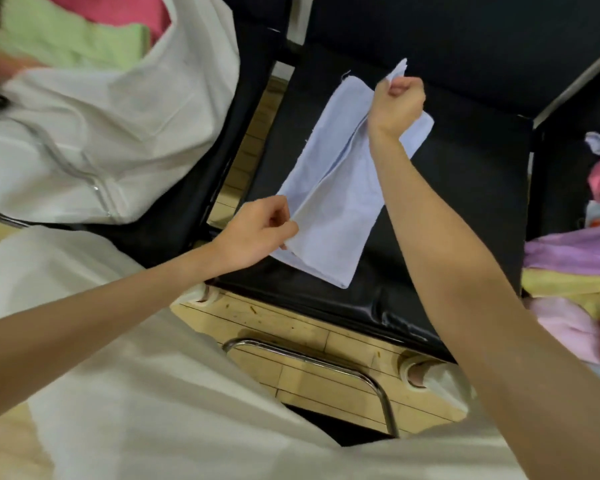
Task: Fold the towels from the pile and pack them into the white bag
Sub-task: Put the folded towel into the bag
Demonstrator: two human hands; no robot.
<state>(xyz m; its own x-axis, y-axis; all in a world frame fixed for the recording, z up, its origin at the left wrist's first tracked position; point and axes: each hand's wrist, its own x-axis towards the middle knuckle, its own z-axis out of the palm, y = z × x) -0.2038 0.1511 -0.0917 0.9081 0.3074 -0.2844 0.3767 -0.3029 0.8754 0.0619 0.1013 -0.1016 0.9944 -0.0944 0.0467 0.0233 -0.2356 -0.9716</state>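
A pale blue towel [340, 202] lies partly folded lengthwise on a black chair seat [458, 209]. My left hand [257, 233] pinches the raised fold at the towel's near end. My right hand [395, 105] pinches its far corner, lifted a little off the seat. The white bag [118, 133] stands open on the seat to the left, with a green towel [66, 43] and a pink towel [118, 8] inside. At the right edge is the pile of towels [575, 265], purple, yellow and pink.
A black backrest [465, 39] rises behind the seat. Below the seat, wooden floor [291, 327] and a chrome chair frame [326, 362] show between my white-clad knees. A gap with floor separates the two seats.
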